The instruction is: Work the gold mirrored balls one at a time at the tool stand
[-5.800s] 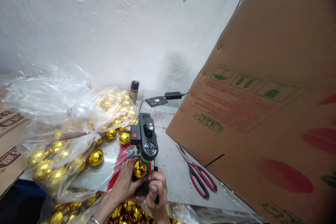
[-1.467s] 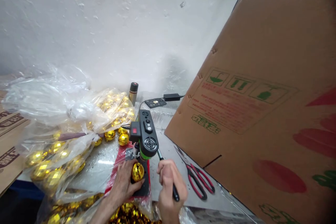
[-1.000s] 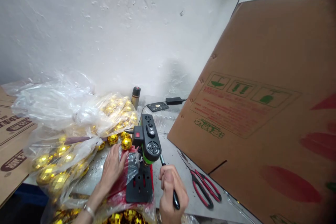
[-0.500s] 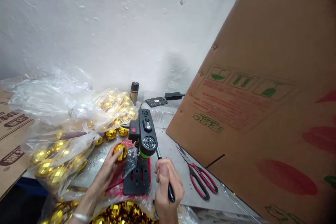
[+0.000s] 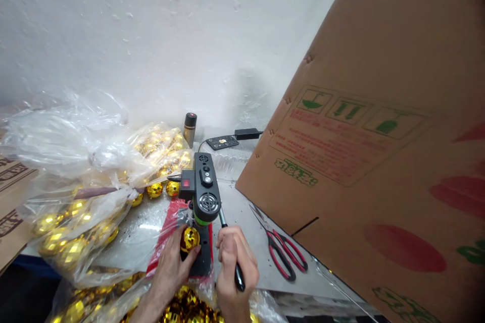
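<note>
My left hand [image 5: 172,262] grips a gold mirrored ball [image 5: 190,239] between thumb and fingers, over the black base plate [image 5: 200,265] of a small press. Just above the ball is the black press head [image 5: 207,189], with a round vent and a green ring beneath. A box with a red switch [image 5: 186,182] is fixed to its left side. To the right of the press, my right hand [image 5: 235,262] is closed around the black handle of its metal lever. Red and grey plastic [image 5: 166,234] lies under and left of the base plate.
Clear bags of gold balls [image 5: 71,232] lie at left and along the front edge. Behind the press are a dark-capped bottle [image 5: 190,130] and a black pad [image 5: 223,142]. Red-and-black scissors [image 5: 282,252] lie at right, beside a large cardboard box [image 5: 341,136].
My left hand has moved right and down with the gold ball, from left of the press to over its base plate. My right hand still grips the lever. The view has shifted slightly.
</note>
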Action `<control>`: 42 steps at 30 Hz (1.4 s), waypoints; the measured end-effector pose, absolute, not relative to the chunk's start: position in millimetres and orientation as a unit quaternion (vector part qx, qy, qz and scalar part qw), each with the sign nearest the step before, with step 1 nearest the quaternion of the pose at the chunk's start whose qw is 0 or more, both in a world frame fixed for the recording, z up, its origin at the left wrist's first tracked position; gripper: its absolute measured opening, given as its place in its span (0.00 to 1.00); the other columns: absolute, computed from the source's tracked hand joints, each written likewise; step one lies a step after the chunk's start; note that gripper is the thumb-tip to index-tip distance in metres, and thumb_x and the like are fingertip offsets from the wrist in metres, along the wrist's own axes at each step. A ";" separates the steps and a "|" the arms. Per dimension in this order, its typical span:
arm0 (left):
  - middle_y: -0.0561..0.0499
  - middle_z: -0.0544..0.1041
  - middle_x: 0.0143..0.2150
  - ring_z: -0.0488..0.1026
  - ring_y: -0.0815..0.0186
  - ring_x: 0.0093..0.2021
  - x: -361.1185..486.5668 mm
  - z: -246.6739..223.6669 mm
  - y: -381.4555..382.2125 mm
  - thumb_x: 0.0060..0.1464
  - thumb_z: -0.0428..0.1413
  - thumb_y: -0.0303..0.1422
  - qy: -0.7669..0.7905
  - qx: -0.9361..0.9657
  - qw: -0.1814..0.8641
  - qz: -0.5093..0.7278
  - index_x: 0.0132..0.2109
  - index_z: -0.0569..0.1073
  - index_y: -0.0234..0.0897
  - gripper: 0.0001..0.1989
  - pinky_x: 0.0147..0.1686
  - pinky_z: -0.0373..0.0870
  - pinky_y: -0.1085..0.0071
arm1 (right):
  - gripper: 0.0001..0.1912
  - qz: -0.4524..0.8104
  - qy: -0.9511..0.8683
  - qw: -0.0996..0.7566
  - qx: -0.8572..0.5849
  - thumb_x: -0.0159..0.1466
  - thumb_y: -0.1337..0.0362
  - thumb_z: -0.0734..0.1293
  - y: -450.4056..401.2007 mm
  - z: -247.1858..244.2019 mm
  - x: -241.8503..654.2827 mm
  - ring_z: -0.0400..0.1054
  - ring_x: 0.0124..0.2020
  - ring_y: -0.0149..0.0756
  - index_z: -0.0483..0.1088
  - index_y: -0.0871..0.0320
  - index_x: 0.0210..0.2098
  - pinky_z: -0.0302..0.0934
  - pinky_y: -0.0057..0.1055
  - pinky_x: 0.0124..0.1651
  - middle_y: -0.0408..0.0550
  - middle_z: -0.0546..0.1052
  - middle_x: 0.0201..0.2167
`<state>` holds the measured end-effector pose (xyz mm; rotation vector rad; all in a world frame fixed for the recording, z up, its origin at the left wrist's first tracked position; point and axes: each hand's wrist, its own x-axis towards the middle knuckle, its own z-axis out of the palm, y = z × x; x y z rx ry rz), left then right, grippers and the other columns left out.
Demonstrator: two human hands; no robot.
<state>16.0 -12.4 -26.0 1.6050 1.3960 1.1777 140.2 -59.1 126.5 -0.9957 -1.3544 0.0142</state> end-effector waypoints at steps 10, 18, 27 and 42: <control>0.36 0.85 0.52 0.83 0.42 0.52 12.5 -12.0 -11.0 0.59 0.60 0.43 0.484 0.703 0.311 0.419 0.57 0.77 0.39 0.22 0.53 0.81 0.45 | 0.17 0.009 -0.597 0.668 -0.445 0.76 0.74 0.57 -61.4 123.0 138.5 0.64 0.27 0.28 0.60 0.53 0.31 0.60 0.25 0.29 0.39 0.65 0.26; 0.43 0.83 0.45 0.79 0.44 0.49 15.5 -11.8 4.6 0.53 0.64 0.41 0.498 0.730 0.317 0.345 0.50 0.78 0.40 0.18 0.52 0.76 0.45 | 0.16 0.017 -0.600 0.652 -0.464 0.77 0.72 0.57 -66.6 124.0 140.3 0.64 0.26 0.27 0.62 0.53 0.32 0.59 0.25 0.29 0.38 0.67 0.27; 0.44 0.81 0.44 0.77 0.46 0.47 14.2 -17.5 1.4 0.53 0.65 0.38 0.497 0.732 0.324 0.335 0.51 0.77 0.40 0.18 0.51 0.73 0.50 | 0.17 -0.030 -0.619 0.649 -0.441 0.78 0.69 0.55 -64.7 85.0 146.2 0.66 0.27 0.28 0.62 0.53 0.32 0.59 0.28 0.31 0.39 0.68 0.27; 0.45 0.82 0.44 0.77 0.48 0.46 16.5 -17.2 2.9 0.52 0.65 0.38 0.494 0.741 0.318 0.325 0.50 0.77 0.41 0.18 0.50 0.72 0.52 | 0.20 -0.080 -0.564 0.688 -0.450 0.79 0.62 0.54 -53.7 63.9 135.7 0.62 0.24 0.30 0.61 0.52 0.29 0.64 0.34 0.41 0.37 0.68 0.24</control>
